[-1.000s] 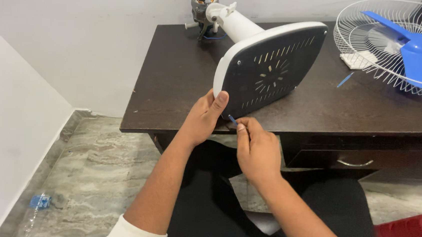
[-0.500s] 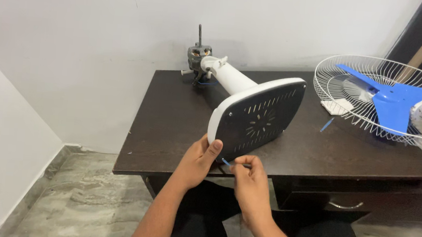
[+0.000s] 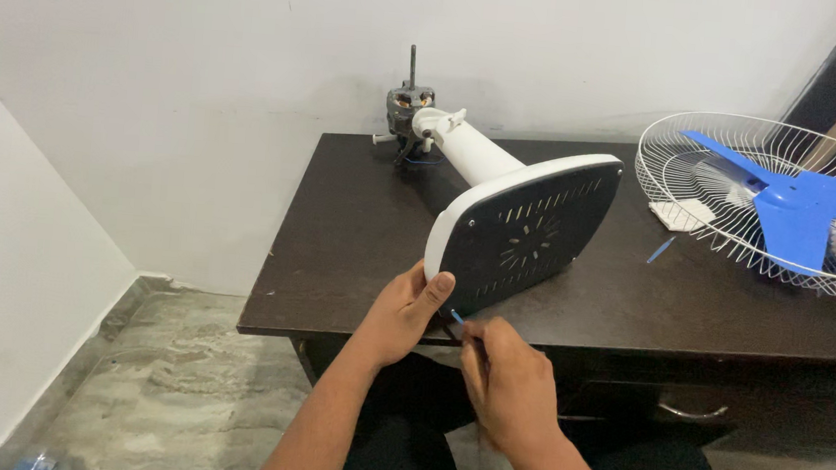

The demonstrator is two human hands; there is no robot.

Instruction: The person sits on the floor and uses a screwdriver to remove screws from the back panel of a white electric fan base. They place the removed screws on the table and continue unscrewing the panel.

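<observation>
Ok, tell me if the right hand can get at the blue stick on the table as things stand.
Probably yes. The right hand is busy at the fan base, but bare table lies between it and the blue stick.

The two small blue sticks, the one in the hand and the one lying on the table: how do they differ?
The blue stick in the right hand is pinched, touching the fan base; the blue stick on the table lies loose near the wire fan guard. The held one is mostly hidden; the other shows whole. Both are thin and blue.
</observation>
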